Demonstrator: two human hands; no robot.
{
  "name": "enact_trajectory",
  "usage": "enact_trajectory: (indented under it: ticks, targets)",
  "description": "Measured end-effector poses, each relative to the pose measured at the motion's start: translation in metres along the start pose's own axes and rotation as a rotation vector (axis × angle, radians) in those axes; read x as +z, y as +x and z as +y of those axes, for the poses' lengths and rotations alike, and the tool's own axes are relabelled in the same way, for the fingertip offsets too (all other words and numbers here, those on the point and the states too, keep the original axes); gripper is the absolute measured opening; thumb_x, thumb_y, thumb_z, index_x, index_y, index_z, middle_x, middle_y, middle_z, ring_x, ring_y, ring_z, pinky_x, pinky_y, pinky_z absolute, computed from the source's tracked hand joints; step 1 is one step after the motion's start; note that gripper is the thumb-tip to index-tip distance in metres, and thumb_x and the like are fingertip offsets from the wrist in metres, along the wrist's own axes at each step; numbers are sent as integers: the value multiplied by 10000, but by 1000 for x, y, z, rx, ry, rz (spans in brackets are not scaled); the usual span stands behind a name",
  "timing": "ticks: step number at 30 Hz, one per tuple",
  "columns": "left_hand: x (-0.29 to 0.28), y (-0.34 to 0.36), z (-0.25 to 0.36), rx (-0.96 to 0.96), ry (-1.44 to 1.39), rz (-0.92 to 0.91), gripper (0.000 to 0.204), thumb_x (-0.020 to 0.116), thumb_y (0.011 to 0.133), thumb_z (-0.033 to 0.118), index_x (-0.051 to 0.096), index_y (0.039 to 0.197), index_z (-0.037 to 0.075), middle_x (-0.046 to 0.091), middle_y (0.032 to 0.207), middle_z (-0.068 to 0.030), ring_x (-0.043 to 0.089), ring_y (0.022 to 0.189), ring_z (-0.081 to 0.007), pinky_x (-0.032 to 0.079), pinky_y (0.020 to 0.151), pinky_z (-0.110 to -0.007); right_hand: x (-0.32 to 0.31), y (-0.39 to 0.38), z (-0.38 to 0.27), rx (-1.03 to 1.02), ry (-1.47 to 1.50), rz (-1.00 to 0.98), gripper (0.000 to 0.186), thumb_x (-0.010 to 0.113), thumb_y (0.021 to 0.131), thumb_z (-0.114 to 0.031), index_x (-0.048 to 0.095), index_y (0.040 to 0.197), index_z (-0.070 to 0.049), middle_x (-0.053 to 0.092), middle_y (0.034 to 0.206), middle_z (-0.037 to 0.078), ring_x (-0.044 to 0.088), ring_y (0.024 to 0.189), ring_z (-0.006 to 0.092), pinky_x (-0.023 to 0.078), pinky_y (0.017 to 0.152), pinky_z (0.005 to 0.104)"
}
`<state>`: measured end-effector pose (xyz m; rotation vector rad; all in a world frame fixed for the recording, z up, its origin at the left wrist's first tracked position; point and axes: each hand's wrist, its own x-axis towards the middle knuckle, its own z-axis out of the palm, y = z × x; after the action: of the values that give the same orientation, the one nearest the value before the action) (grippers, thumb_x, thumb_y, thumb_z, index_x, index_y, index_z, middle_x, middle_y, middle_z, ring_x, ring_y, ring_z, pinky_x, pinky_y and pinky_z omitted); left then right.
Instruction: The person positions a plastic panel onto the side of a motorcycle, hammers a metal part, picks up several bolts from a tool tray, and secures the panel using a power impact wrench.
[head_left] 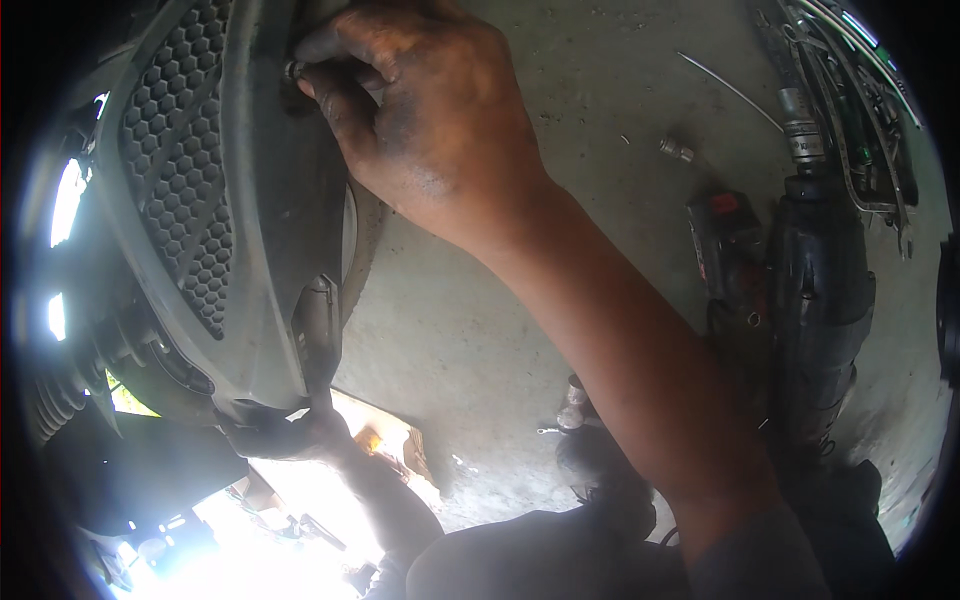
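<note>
A dark plastic vehicle panel (262, 300) with a honeycomb grille (180, 150) stands at the left. At its upper right edge my right hand (430, 115) is closed, thumb and forefinger pinching a small bolt (293, 70) against the panel. Dark grime marks the fingers and the back of that hand. My left hand (295, 432) holds the panel's lower end from below; it lies in shadow, with its fingers partly hidden behind the plastic. Bright glare washes out the area beneath it.
On the grey floor (590, 260) at the right lies a black power impact wrench (820, 270) with a socket on its tip. Beside it are a battery pack (728, 230), a loose socket (676, 150) and a thin metal rod (730, 88). Several wrenches (870, 130) lie at the far right. Cardboard (400, 440) sits below.
</note>
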<state>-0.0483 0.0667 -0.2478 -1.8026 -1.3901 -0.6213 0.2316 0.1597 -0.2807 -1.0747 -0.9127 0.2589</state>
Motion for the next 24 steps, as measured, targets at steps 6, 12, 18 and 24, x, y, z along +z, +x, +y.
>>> enact_trajectory:
  ticks: [6,12,18,24]
  targets:
    - [0,-3,-7,35,32,7,883,723,658,711,478,1092,-19,448,1207,-206,529,1135,-366,519,850,-484,3,-2,-2,-9,-10,-14,48,690,789,-48,675,817,-12,652,842,129,633,871,267,540,807,363]
    - [5,-4,-4,27,-28,14,860,729,673,686,483,1098,-20,460,1221,-221,529,1136,-365,510,856,-468,4,-5,0,6,-66,-5,55,686,797,-60,668,822,-14,642,854,133,633,855,278,540,783,379]
    - [-1,-3,-10,22,32,-10,995,738,649,697,414,1221,-50,439,1249,-219,528,1132,-365,487,872,-481,9,-4,-2,6,-54,42,86,713,795,-87,655,827,-33,637,871,124,665,802,276,561,732,371]
    - [4,-10,-3,-14,15,-6,1024,772,653,620,353,1281,-73,424,1259,-223,498,1157,-359,463,916,-483,9,-8,6,-46,-45,86,96,737,781,-92,655,825,-71,636,877,108,680,767,270,573,700,351]
